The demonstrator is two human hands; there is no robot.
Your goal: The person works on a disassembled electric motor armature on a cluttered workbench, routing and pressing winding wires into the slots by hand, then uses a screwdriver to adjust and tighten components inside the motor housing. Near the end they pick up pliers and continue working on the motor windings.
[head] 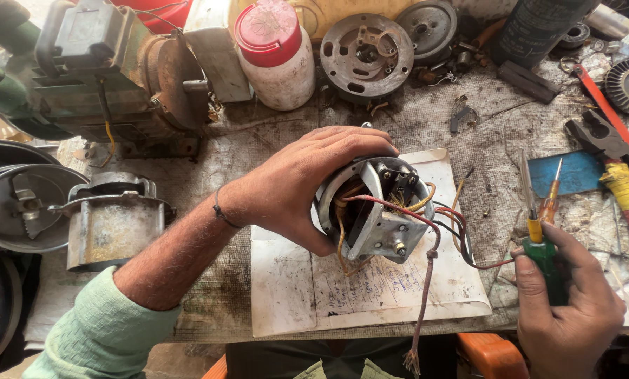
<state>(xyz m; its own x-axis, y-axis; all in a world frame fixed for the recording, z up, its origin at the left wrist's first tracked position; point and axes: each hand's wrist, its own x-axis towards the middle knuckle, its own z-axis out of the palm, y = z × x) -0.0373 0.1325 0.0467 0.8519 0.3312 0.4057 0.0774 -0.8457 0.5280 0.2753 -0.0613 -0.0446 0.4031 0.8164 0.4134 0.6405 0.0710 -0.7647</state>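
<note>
My left hand (297, 186) grips a small grey electric motor (379, 210), holding it tilted above a sheet of handwritten paper (370, 288) with its open end facing me. Red, black and yellow wires (437, 231) spill from the motor, and one long red lead hangs over the bench edge. My right hand (564, 302) is closed around the green handle of a screwdriver (542, 235) at the right, its shaft pointing up and away. The screwdriver tip is clear of the motor.
A dirty cloth covers the bench (258, 147). A grey motor housing (114, 221) lies at left and a bench grinder (110, 77) behind it. A red-lidded white jar (276, 56), round stator plates (367, 56), pliers with red and yellow handles (616, 168) and a blue card (564, 174) lie around.
</note>
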